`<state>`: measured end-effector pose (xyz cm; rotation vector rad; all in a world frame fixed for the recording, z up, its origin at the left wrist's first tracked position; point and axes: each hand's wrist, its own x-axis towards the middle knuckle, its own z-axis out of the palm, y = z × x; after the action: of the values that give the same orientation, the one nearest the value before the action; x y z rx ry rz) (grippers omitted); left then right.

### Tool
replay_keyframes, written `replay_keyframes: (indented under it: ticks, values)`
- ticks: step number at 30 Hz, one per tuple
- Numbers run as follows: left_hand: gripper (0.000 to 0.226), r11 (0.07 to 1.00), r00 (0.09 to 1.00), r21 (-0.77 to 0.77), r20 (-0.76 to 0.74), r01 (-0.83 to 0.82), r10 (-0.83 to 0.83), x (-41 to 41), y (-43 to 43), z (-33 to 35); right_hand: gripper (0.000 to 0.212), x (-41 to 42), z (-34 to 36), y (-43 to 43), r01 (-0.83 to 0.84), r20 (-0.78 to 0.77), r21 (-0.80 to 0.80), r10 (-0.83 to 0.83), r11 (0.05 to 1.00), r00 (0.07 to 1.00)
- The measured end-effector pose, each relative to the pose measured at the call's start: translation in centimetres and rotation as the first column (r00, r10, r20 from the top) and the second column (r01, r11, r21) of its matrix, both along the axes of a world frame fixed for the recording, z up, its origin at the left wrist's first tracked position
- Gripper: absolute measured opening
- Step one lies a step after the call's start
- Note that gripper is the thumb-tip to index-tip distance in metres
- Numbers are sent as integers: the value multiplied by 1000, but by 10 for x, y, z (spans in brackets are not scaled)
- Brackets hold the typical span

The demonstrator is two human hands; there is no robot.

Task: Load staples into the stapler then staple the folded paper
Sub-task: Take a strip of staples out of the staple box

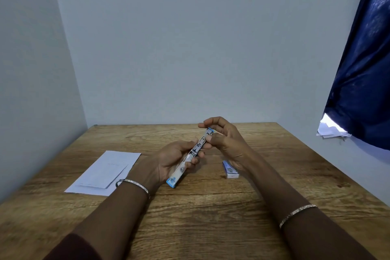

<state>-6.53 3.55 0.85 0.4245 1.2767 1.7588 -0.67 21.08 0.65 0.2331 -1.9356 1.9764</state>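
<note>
A blue and white stapler (179, 172), swung out flat so its metal channel faces up, is held over the middle of the wooden table (211, 207). My left hand (168, 160) grips its middle from the left. My right hand (223, 139) pinches the stapler's far end with thumb and fingers. A small blue and white staple box (230, 170) lies on the table just under my right wrist. The folded white paper (105, 172) lies flat to the left of my left hand, apart from it.
The table stands in a corner, with grey walls at the back and left. A dark blue curtain (363, 69) hangs at the right, with white papers (330, 129) on a sill beneath it.
</note>
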Motion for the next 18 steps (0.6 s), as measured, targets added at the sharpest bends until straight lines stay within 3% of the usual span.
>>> replay_keyframes:
  ticks: [4,8,13,18]
  values:
    - [31,991,989,-8,-52,-136,136,-1,7,-7,29,1,0,-12,220,-11,182,-222,958,975]
    - [31,975,973,10,-59,-221,221,0,9,-7,21,2,-1,-15,409,-95,398,-406,822,909]
    - [32,963,961,6,-70,-269,269,3,10,-6,19,1,-5,-18,403,-153,528,-383,748,911]
    - [39,960,952,-38,-145,-278,270,3,12,-6,19,2,-8,-20,370,-157,567,-345,736,925]
